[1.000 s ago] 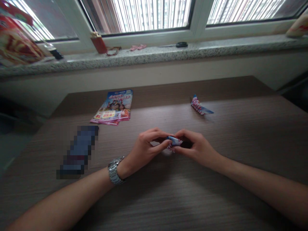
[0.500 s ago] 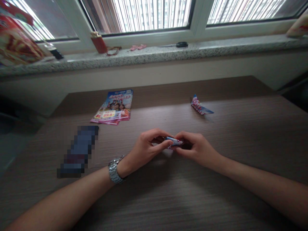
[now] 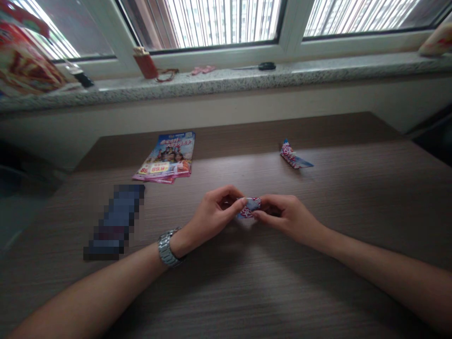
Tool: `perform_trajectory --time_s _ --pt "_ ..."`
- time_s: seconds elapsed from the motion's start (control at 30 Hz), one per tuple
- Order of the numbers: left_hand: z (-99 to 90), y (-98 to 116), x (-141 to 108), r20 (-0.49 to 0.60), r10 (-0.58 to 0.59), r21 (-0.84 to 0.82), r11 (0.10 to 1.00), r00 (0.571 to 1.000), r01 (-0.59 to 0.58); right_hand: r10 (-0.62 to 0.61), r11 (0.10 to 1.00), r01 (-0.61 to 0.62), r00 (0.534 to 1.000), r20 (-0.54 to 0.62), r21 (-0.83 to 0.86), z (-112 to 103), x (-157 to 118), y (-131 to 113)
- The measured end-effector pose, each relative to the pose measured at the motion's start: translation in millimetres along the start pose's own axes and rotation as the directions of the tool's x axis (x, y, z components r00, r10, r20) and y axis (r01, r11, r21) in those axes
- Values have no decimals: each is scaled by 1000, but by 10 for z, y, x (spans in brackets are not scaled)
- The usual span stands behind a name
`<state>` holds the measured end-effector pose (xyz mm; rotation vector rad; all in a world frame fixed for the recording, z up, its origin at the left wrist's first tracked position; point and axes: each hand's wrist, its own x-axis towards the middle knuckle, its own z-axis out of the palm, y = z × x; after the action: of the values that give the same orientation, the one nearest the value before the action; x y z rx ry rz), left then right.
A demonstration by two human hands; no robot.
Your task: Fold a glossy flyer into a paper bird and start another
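Between my two hands is a small piece of folded printed paper [image 3: 253,204], pale blue with red-and-white print. My left hand [image 3: 223,207], with a metal watch [image 3: 168,248] on its wrist, pinches the paper's left side, thumb on top. From the right, my right hand [image 3: 282,210] grips the other edge between thumb and fingers. Some of the paper is hidden by the fingers. Farther back on the table stands a folded paper shape [image 3: 291,156] with similar print, one flap sticking out to the right.
A stack of colourful flyers [image 3: 165,157] lies at the back left of the wooden table [image 3: 353,188]. Nearer me is a dark, pixelated flat object [image 3: 115,223]. On the granite sill [image 3: 226,80] are a red case [image 3: 145,63], pink pieces [image 3: 203,69] and a dark-handled tool [image 3: 267,66].
The paper has been turned so more of its printed face shows. My left hand has shifted slightly left, and the fingertips of both hands are farther apart.
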<state>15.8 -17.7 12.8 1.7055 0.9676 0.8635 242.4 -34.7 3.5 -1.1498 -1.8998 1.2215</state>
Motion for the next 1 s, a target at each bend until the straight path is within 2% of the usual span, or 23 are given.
perform_trajectory --time_s 0.2,0.4,0.63,0.87,1.0 --pt "-1 17 -8 63 39 50 998 997 -42 -32 997 33 999 4 -66 1 -5 -8" --pt "-36 87 -11 66 76 158 984 995 -86 -73 992 78 996 57 -94 -23 -10 -54" --pt "-48 100 5 76 101 163 980 992 -112 -51 996 58 994 95 -68 -42 -11 -55" --pt "-54 117 2 123 116 207 968 986 -140 -110 990 119 988 111 -79 -43 13 -46" --pt "-46 105 0 123 87 185 977 989 -109 -136 987 144 985 106 -71 -37 8 -57"
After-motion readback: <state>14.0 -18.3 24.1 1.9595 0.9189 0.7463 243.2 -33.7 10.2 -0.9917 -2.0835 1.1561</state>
